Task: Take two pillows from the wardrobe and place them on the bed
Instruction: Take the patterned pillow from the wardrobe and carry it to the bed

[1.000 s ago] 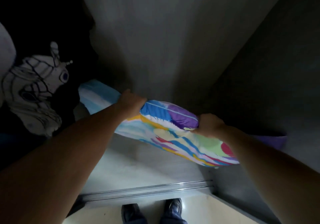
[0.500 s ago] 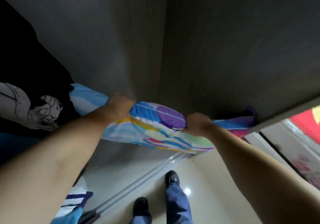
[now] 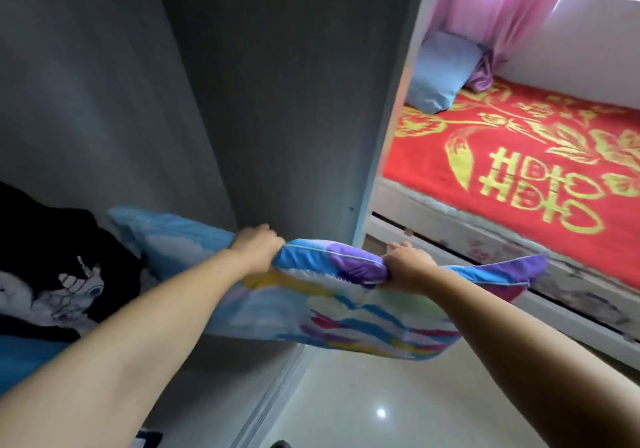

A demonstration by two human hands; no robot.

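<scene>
Soft, plump pillow (image 3: 346, 305), glossy multicoloured cover, piped edge. Gripped along top edge by left hand (image 3: 258, 246) and right hand (image 3: 408, 269), fingers curled into fabric. Held half out of grey wardrobe (image 3: 277, 101), above pale floor (image 3: 363, 406). Since half a second ago: view swung right, bed (image 3: 519, 156) with red-and-gold cover now exposed. Blue pillow (image 3: 440, 73) on bed; wardrobe side panel between.
</scene>
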